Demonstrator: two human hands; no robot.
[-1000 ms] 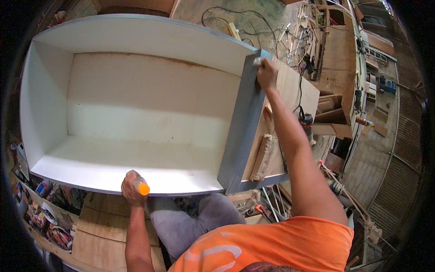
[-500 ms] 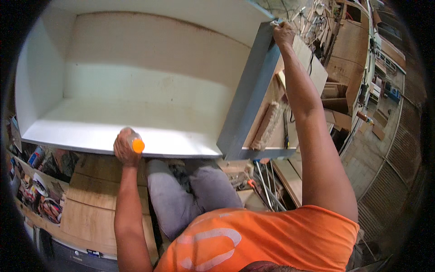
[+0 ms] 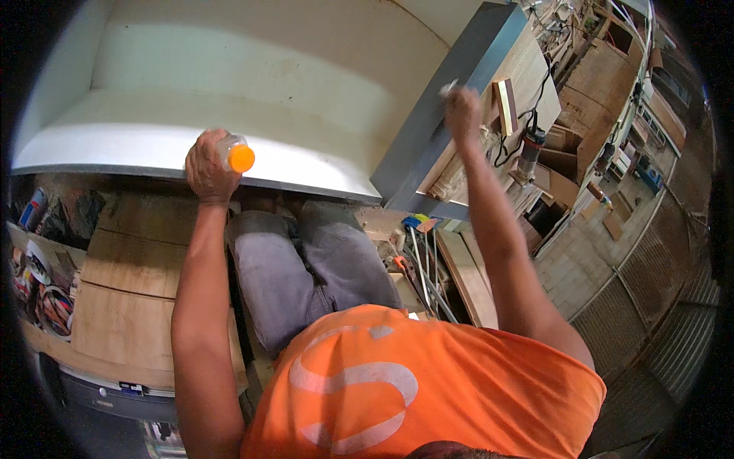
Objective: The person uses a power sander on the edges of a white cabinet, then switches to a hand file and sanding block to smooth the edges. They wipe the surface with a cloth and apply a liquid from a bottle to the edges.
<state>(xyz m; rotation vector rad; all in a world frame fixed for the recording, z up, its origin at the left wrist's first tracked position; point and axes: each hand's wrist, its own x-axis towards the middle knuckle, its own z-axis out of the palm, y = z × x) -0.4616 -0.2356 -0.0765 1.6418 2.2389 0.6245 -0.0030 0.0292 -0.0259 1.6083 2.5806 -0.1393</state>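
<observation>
My left hand (image 3: 210,168) is closed round a clear plastic bottle (image 3: 226,145) with an orange cap, held at the front edge of a white-lined cabinet box (image 3: 191,130). The cap points toward me and to the right. My right hand (image 3: 463,115), smeared by motion, is closed, and a small white wad (image 3: 449,88), perhaps cloth or paper, sticks out of its fingers. That wad is at the grey side panel (image 3: 436,115) of the cabinet. Whether it presses on the panel, I cannot tell.
A corded power tool (image 3: 529,153) stands right of the cabinet, near a wood strip (image 3: 505,107) and a fuzzy roller (image 3: 455,180). Wooden boards (image 3: 130,283) lie at lower left beside a bin of cables (image 3: 50,306). Long tools (image 3: 424,260) stand right of my knees.
My right hand has come down along the grey panel from its far corner, with the white wad. My left hand still holds the bottle at the front edge. The view has shifted.
</observation>
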